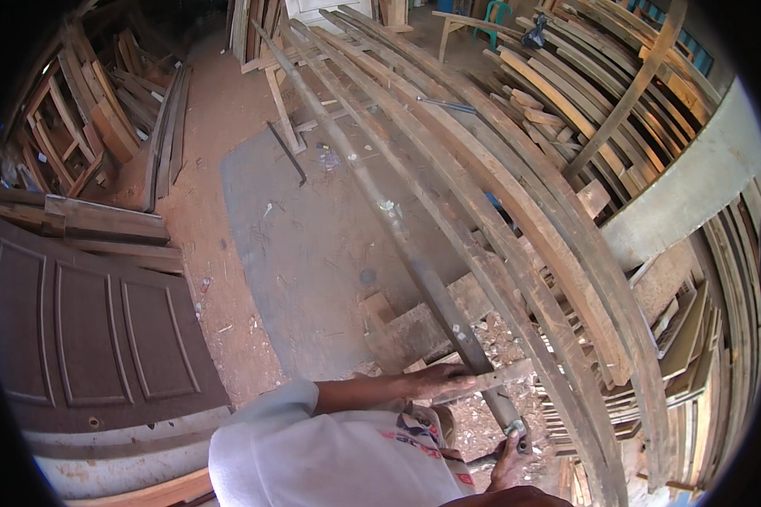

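A long dark metal bar clamp (429, 286), spotted with pale residue, slants from the far left down toward me. My left hand (444, 382) is at the bar's left side near its close end, closed against it by a short wooden crosspiece (507, 373); its fingertips are partly hidden. At the clamp's near end, my right hand (507, 463) grips around the screw end, thumb up against the metal. A thin dark handle (482, 461) sticks out to the left of that hand. Long wooden planks (448, 160) run alongside the clamp to its right.
A brown panelled door (84, 329) lies at the left. Stacked timber (617, 110) fills the right, beside a pale metal sheet (693, 198). Ahead, a trestle (283, 110) supports the planks over a grey floor patch (304, 253). A dark metal rod (287, 155) leans near the trestle.
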Motion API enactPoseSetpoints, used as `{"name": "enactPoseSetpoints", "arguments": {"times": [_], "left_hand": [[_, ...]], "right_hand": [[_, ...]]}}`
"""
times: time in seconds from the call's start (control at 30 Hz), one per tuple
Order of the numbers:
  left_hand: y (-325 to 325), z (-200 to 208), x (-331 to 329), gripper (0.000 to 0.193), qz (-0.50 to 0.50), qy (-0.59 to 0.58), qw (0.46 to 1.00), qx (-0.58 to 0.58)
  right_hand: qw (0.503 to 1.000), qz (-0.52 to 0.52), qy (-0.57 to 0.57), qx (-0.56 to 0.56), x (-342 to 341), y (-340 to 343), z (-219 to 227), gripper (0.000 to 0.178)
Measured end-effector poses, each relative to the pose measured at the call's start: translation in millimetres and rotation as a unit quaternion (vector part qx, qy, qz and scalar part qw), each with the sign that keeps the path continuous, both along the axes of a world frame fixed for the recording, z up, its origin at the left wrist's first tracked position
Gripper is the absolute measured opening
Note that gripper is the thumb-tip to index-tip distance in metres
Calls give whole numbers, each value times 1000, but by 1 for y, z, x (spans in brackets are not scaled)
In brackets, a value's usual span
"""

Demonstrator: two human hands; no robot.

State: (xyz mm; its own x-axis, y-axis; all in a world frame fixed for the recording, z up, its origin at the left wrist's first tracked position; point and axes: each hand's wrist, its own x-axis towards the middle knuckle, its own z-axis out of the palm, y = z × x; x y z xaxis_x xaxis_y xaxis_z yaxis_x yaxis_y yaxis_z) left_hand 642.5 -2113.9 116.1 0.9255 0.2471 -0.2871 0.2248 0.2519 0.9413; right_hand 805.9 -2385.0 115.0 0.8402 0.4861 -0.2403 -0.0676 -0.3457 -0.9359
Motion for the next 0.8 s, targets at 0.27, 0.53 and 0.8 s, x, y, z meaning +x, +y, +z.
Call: {"name": "enactPoseSetpoints", "arguments": {"times": [0.27,0.53,0.8], "left_hand": [[53,24,-20,95,51,171,975,130],[33,24,-25,95,277,221,914,199],[21,55,2,102,248,327,885,220]], "right_hand": [[991,123,52,28,11,74,0,46],[943,329,-16,-50,55,87,-5,53],[943,331,30,0,107,63,84,37]]}}
